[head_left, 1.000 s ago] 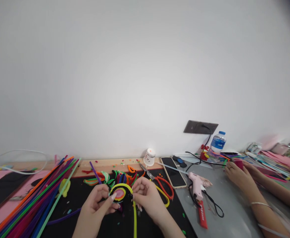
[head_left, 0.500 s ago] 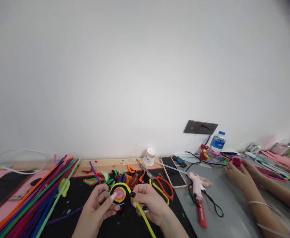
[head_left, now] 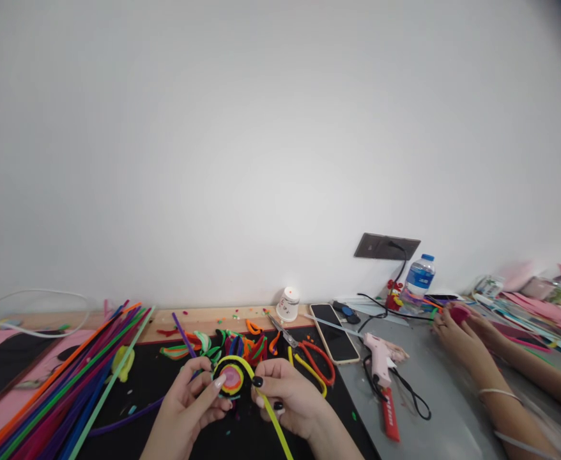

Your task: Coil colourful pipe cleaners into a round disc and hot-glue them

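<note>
A round coil of pipe cleaner (head_left: 232,379), pink at its centre with orange, yellow and black rings around it, is pinched at its left side by my left hand (head_left: 192,399). My left thumb presses on its face. A yellow pipe cleaner (head_left: 277,427) curves over the coil's top edge and runs down to the lower right. My right hand (head_left: 285,393) pinches this yellow strip just right of the coil, thumb and fingers closed. Behind the coil lie several bent, colourful pipe cleaner pieces (head_left: 246,345) on the black mat (head_left: 131,425).
Long loose pipe cleaners (head_left: 69,390) lie at left. Beyond my right hand are red-handled scissors (head_left: 316,358), a white cup (head_left: 289,304), a phone (head_left: 334,333) and a pink glue gun (head_left: 380,361). Another person's hands (head_left: 462,332) hold a pink-red item near a water bottle (head_left: 420,275).
The yellow strip's free end has swung slightly left, and my right hand has shifted a little. My grip on the coil stays. The other person's item has turned.
</note>
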The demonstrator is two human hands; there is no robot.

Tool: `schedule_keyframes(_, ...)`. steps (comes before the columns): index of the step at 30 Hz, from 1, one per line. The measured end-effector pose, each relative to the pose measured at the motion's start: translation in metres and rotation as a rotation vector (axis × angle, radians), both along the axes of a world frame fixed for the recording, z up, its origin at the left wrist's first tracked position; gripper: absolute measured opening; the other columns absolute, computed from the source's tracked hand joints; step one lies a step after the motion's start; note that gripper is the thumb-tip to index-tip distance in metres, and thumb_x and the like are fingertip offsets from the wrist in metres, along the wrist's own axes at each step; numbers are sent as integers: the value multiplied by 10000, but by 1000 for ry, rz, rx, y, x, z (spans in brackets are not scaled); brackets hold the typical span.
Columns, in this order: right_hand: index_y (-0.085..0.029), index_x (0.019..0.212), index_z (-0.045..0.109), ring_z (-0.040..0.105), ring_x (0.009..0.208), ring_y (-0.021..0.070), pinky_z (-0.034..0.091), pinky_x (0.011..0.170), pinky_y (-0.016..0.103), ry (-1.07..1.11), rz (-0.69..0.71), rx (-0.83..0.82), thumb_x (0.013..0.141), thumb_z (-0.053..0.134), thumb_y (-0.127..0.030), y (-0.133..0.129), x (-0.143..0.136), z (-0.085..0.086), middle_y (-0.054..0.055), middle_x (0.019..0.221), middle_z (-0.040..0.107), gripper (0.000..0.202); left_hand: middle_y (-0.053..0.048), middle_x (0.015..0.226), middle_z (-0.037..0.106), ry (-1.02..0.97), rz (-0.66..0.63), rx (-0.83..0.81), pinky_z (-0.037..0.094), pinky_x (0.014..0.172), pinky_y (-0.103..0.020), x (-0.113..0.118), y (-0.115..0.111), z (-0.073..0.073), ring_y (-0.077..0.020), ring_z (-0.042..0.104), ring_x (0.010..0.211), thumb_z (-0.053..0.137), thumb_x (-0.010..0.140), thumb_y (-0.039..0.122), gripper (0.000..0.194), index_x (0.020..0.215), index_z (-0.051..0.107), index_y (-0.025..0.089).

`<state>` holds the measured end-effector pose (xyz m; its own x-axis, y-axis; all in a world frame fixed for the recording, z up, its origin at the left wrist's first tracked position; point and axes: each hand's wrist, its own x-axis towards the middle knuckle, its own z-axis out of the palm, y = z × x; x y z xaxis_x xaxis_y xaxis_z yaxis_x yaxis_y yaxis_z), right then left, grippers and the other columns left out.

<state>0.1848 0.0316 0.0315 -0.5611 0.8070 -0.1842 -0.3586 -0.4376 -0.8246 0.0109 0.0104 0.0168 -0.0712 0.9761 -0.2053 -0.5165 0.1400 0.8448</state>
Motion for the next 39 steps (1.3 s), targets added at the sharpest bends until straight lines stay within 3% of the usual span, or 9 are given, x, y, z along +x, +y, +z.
schedule_keyframes(12,-131,609,527,265,322,4,130,354,184,46,-8,23,635,767,-253,0,2,3,-15,488,579,270,121,515,567,57,49,22,483,403,-192,2,4,-8,-129,636,387,843,461,382,543,825,467,239)
schedule_keyframes(28,-125,616,548,270,312,2,116,335,177,-39,-15,-5,647,751,-240,1,1,-1,-18,492,593,236,106,560,593,65,53,96,471,408,-183,5,-2,0,-103,614,390,799,541,394,471,837,463,248)
schedule_keyframes(39,-122,605,544,320,317,12,120,320,169,-42,-24,-22,611,769,-240,-2,-1,4,7,500,613,254,125,530,583,28,40,92,469,394,-161,3,-1,2,-94,614,380,830,513,369,503,834,463,246)
